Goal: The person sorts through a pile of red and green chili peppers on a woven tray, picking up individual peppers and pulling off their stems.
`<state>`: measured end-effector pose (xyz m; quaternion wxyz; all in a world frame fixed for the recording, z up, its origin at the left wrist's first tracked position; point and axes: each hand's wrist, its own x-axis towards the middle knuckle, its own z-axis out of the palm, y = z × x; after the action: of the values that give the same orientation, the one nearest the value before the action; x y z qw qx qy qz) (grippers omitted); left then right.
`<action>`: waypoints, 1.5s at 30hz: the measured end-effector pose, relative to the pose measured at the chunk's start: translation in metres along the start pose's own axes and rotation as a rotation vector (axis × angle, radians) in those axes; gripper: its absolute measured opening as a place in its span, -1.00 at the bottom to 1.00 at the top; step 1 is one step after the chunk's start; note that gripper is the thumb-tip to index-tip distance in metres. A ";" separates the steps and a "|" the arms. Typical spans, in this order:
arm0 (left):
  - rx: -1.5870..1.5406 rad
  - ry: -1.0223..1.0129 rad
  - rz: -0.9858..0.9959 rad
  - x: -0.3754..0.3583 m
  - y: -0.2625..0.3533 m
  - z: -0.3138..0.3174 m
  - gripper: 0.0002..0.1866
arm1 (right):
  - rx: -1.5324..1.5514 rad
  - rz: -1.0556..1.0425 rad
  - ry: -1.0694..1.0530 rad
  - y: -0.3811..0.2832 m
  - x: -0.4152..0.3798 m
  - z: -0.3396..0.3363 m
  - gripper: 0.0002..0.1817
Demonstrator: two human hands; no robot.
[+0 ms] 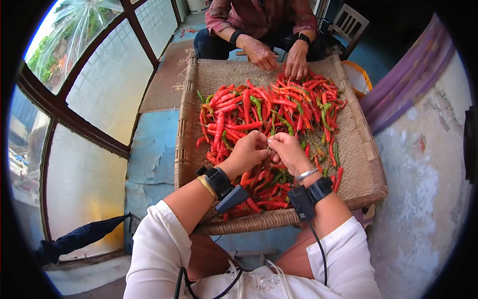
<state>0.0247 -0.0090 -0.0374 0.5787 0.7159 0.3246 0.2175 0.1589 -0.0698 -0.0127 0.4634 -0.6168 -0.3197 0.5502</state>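
My left hand point(248, 153) and my right hand point(291, 151) meet above the middle of the woven tray point(361, 144), both closed in a pinch with fingertips almost touching. A thin greenish chili pepper point(273, 128) shows at the fingertips; the fingers hide most of what they grip. Below and around my hands lies a heap of red chili peppers point(239, 126), with some green chili peppers point(256, 105) mixed in. Wrist straps with small devices sit on both my forearms.
Across the tray sits another person point(259, 22), whose hands point(297, 62) touch the far peppers. A glass-paned frame point(99, 79) stands left, and a worn wall point(423, 164) right, beside a purple curtain point(413, 74). A white chair point(351, 22) is behind.
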 end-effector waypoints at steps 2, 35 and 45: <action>-0.213 -0.056 -0.182 -0.002 0.012 -0.003 -0.78 | -0.004 -0.012 0.040 -0.006 -0.002 0.000 -0.83; -0.613 -0.443 -0.283 -0.013 0.024 -0.002 -0.83 | 0.396 -0.215 0.121 -0.030 0.001 -0.029 -0.88; -0.428 -0.507 -0.312 -0.010 0.009 0.001 -0.91 | 0.458 -0.353 0.339 -0.033 0.005 -0.040 -0.88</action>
<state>0.0207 -0.0178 -0.0281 0.8038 0.5514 0.2234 0.0052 0.2031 -0.0621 0.0141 0.7247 -0.5146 -0.2079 0.4084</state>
